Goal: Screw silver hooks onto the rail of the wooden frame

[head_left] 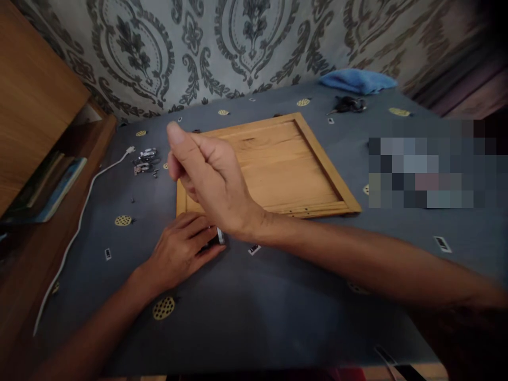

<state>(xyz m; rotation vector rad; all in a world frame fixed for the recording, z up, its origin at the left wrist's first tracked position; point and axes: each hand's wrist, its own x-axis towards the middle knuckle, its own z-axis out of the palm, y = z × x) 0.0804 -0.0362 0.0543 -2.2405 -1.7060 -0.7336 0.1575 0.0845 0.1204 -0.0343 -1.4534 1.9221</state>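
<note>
A framed wooden panel (283,164), like a cabinet door, lies flat on the cloth-covered surface (257,301). My left hand (178,246) is at its near left corner, fingers curled over a shiny metal hinge (220,236) that shows only in part between thumb and fingers. Raised above that corner, my right hand (216,180) is closed with the thumb on top. Whatever it grips, if anything, is hidden behind the fingers. Left of the panel lie loose metal hinges (146,161), with a small screw (133,199) nearer to me.
A white cable (89,196) runs along the left beside a wooden shelf (43,259) holding books (59,190). At the back right are a blue cloth (359,81) and a dark tangled object (349,105). A patterned curtain or wall covering (254,47) rises behind. One patch at right is pixelated.
</note>
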